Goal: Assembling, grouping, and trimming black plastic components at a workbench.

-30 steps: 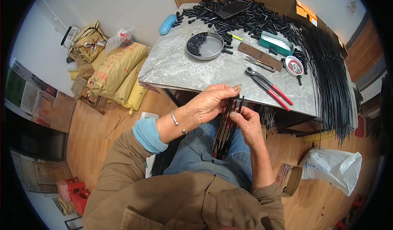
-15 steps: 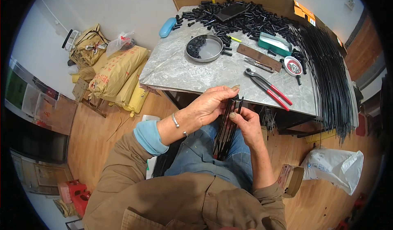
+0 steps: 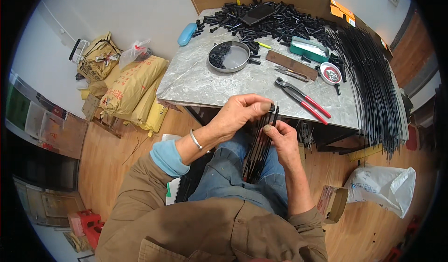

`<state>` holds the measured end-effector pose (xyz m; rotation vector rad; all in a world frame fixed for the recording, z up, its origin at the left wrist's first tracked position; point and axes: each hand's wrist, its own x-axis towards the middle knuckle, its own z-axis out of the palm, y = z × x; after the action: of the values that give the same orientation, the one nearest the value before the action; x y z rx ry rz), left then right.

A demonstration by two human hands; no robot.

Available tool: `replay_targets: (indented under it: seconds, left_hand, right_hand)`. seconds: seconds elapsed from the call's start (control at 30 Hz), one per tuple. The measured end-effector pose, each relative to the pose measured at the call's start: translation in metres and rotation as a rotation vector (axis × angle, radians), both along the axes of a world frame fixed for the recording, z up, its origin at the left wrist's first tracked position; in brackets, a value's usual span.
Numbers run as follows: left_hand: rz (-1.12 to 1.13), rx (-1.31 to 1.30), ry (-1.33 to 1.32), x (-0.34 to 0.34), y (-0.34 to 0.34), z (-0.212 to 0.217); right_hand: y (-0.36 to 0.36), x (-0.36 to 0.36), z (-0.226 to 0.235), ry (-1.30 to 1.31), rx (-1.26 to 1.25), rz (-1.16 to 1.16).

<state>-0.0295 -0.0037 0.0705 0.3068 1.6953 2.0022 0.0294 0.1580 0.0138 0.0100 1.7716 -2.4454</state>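
Observation:
Over my lap, a bundle of thin black rods [image 3: 255,159] hangs down between my knees, joined or gathered near its top. My right hand [image 3: 284,143] is closed around the upper part of the bundle, thumb pressed on the rods. Thumb and fingers of my left hand [image 3: 240,115] pinch the top end, where a small black piece shows at the thumb tip; its kind is too small to tell. Just beyond, on the table, lie pincers [image 3: 303,101] with red handles.
The grey marbled table [image 3: 186,82] bears a heap of black bolt-like parts [image 3: 289,22], a round metal dish [image 3: 210,59], scissors [image 3: 293,74], a green box [image 3: 309,50] and a small white bowl [image 3: 331,73]. Long black rods [image 3: 373,89] overhang its right edge. Sacks [image 3: 133,87] stand left.
My left hand has shifted slightly left and its fingers have curled in more at the bundle's top. The right hand keeps its hold. The whole view has moved a little.

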Motion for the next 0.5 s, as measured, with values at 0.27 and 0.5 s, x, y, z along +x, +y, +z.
replay_targets:
  seconds: [0.27, 0.5]
  left_hand:
    - [0.026, -0.119, 0.383, 0.006, 0.002, -0.009]
    - [-0.001, -0.043, 0.313, 0.006, 0.007, -0.014]
  right_hand:
    - [-0.004, 0.003, -0.001, 0.005, 0.023, -0.034]
    - [0.004, 0.006, -0.003, 0.096, 0.125, -0.088]
